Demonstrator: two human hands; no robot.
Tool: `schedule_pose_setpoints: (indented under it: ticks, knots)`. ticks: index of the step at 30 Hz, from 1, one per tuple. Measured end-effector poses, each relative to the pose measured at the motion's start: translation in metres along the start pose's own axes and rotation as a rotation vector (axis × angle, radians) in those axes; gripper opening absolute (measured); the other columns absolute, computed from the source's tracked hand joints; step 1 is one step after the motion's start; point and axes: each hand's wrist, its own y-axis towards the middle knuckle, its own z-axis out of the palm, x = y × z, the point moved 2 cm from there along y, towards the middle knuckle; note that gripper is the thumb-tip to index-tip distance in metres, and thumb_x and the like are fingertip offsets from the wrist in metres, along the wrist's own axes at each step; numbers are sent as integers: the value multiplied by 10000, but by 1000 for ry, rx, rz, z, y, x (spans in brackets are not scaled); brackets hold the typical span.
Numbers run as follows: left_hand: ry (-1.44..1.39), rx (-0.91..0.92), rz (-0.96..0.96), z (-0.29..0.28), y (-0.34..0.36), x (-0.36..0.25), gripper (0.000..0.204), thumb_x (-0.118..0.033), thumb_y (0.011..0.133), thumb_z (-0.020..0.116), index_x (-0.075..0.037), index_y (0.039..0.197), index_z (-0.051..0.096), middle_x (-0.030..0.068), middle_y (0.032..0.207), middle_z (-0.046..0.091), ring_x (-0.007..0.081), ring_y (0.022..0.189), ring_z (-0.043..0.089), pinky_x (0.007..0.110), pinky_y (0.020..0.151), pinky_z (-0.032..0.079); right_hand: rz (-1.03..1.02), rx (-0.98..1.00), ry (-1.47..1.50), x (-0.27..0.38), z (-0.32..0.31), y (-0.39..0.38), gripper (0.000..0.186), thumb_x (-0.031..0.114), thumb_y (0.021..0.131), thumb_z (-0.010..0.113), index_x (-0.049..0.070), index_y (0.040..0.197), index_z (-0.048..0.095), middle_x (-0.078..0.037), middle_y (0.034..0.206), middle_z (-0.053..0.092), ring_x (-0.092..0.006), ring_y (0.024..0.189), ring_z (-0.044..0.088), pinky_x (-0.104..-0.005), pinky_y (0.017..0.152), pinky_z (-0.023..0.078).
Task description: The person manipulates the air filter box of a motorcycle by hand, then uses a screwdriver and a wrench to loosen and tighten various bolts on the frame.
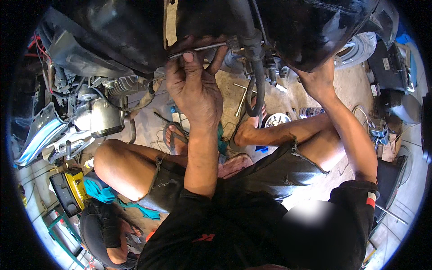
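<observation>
– Black shirt [234, 225] nearest the lens, all along the lower edge. Hands?

– Left hand [198, 87]: raised beneath dark bodywork, pinching a thin metal rod [204, 47] between thumb and fingers. Right hand [317, 83]: reaching behind the black panel [310, 36]. Fingertips hidden there; cannot tell, gripping or loose.

– Rod where, exactly?

– Well above the floor [353, 85], slightly tilted, right end up by a dark fitting [232, 43], just left of the looped black hose [260, 85]. Seated or merely close: cannot tell.

– Risks?

– Could lose the rod with too light a pinch or a poorly seated end. Might then bang knuckles on nearby metal, or drop it on the sandalled left foot [177, 141]. Could also catch a wrist on the hose, or scrape the right hand, out of sight behind the panel.

– Containers?

– Yellow-and-black case [77, 186], near the left edge of the floor. Contents: cannot tell. Just beside it, teal cloth [99, 192].

– Anything else down there?

– T-handle tool [241, 102] by the right foot [247, 130]; white round slotted part [277, 119] farther right. Co-worker [96, 229] toward the lower-left corner.
</observation>
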Motion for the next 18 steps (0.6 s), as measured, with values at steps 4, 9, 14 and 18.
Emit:
schedule_pose_setpoints:
  ticks: [4,9,14,18]
  knots:
    - [-53,0,16,1,1,0,235,-155,950,471,-12,1136,478,180,1058,592,309,1002,607,461,850,541,102,27,68,1,0,-1,448,102,696,773,-7,1055,529,-127,1024,587,-215,943,567,-334,830,445]
    - [-71,22,64,-2,3,2,247,-169,951,470,-9,1139,474,181,1061,590,327,1000,606,454,830,553,-19,16,132,8,2,1,613,31,710,747,-5,1209,392,-112,1119,552,-211,1041,544,-335,923,426]
    - [-95,-19,95,-2,3,7,252,-171,946,479,1,1131,477,182,1050,592,328,979,614,462,803,563,221,10,422,2,4,-4,621,-20,719,722,-23,1223,358,-117,1164,528,-217,1089,527,-343,959,423]
    - [-50,-79,104,0,3,4,260,-175,936,502,12,1116,485,189,1026,598,327,954,622,460,789,568,176,50,344,-6,5,-7,599,-9,724,721,-43,1206,367,-127,1156,538,-219,1083,535,-341,948,431]
